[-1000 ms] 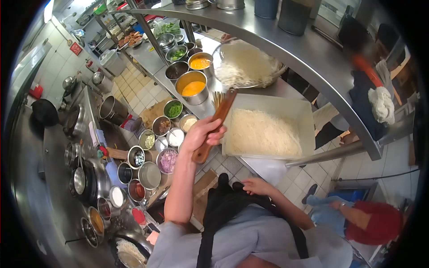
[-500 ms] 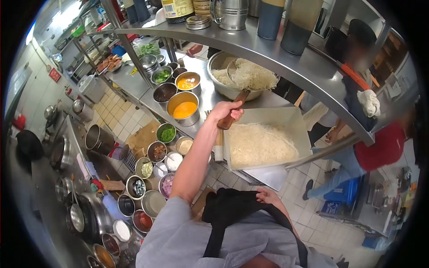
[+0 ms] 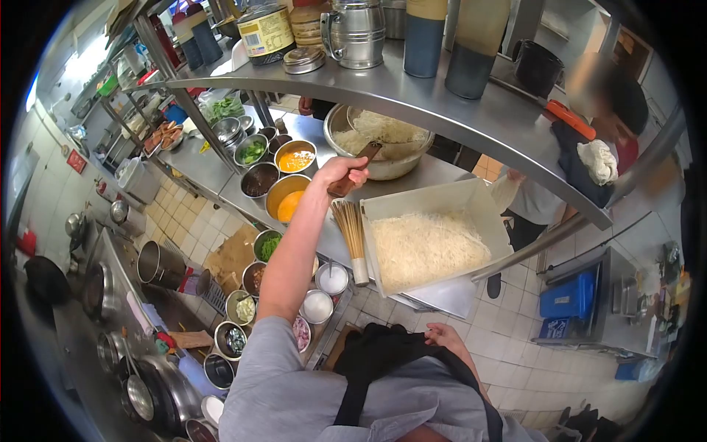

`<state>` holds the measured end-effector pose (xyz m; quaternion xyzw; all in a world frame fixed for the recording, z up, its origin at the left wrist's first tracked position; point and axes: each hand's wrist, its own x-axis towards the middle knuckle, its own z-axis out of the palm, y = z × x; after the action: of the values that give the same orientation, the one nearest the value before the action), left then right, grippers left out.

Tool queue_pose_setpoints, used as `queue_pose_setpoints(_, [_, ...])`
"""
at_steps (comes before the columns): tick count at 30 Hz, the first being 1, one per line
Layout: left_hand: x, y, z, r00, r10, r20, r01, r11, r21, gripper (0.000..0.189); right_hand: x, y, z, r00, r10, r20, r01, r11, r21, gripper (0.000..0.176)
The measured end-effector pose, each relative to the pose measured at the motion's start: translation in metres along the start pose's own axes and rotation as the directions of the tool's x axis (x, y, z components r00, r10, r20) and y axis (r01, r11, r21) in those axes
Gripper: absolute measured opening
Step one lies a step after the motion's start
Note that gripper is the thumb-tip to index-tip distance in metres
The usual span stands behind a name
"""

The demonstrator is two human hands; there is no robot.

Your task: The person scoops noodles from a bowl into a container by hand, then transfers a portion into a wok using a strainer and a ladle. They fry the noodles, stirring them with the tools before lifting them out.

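1. Our left hand [image 3: 337, 174] reaches forward on a stretched arm, its fingers clamped around the wooden handle of a skimmer [image 3: 362, 157].
2. The skimmer's head lies inside a large metal bowl [image 3: 390, 171], in among the pale noodles [image 3: 383, 129] that fill it. The handle slants out over the bowl's near rim.
3. The bowl stands on the steel surface [image 3: 193, 163], tucked under the curved steel shelf [image 3: 442, 110] that carries cans, a jug and bottles.
4. Just in front of the bowl sits a white tray [image 3: 423, 200], holding a flat bed of more noodles [image 3: 427, 247]. A bamboo brush [image 3: 350, 228] lies right beside the tray's left wall.
5. To the left of our arm stand round pots, two of them with orange sauce [image 3: 286, 200], others with greens and dark fillings.
6. Our right hand [image 3: 444, 337] is low, near our waist, and rests on the dark apron [image 3: 383, 350]. We cannot tell whether its fingers grip the cloth or merely lie on it.
7. Another person [image 3: 532, 199] stands beyond the shelf, on the far side of the surface, well apart from our hands.
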<state>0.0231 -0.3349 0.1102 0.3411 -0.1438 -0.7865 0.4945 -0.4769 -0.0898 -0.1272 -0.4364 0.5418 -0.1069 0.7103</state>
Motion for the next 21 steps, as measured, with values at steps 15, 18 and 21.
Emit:
queue_pose_setpoints(15, [0.050, 0.069, -0.044, 0.895, 0.445, -0.017, 0.113, -0.190, 0.975, 0.035, -0.009, -0.001, 0.003, 0.997, 0.032, -0.073, -0.034, 0.999, -0.026, 0.048])
queue_pose_setpoints(18, [0.067, -0.004, -0.058, 0.773, 0.628, 0.086, 0.324, -0.509, 0.798, 0.065, 0.001, 0.016, 0.000, 0.999, -0.010, -0.044, 0.011, 1.000, 0.021, 0.048])
queue_pose_setpoints(21, [0.072, -0.075, -0.096, 0.735, 0.671, 0.100, 0.381, -0.530, 0.758, 0.070, 0.005, 0.012, 0.005, 0.999, 0.004, -0.046, -0.006, 0.998, -0.057, 0.048])
